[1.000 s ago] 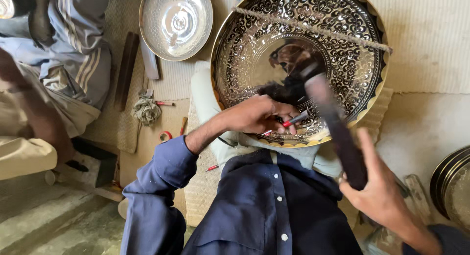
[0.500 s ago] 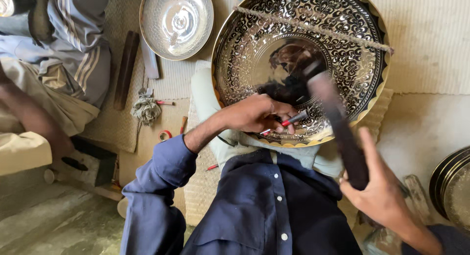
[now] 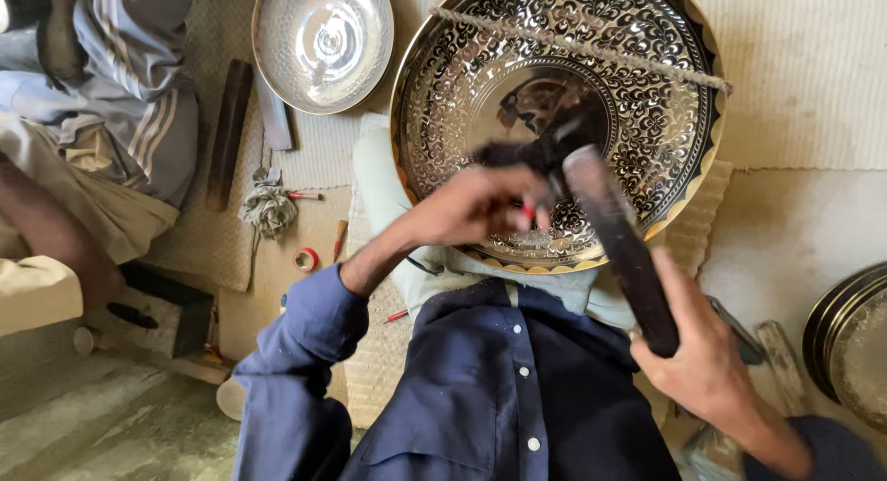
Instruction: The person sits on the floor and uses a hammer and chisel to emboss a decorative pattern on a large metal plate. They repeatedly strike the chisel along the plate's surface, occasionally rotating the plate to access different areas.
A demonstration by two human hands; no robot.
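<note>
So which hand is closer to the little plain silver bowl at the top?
Left. The left hand rests on the big patterned tray, right and below the plain bowl. The right hand grips a dark hammer handle much farther away, lower right.

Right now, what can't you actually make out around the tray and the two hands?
Head view only:
- Tool tip under the left hand: hidden by the fingers; only a red bit shows.
- Mallet head: motion-blurred, so contact with the engraved tray is unclear.
- Tray's near rim: covered by the left hand and forearm.
- Right hand: its grip side faces away.
- Stacked trays: cut off by the right edge.
</note>
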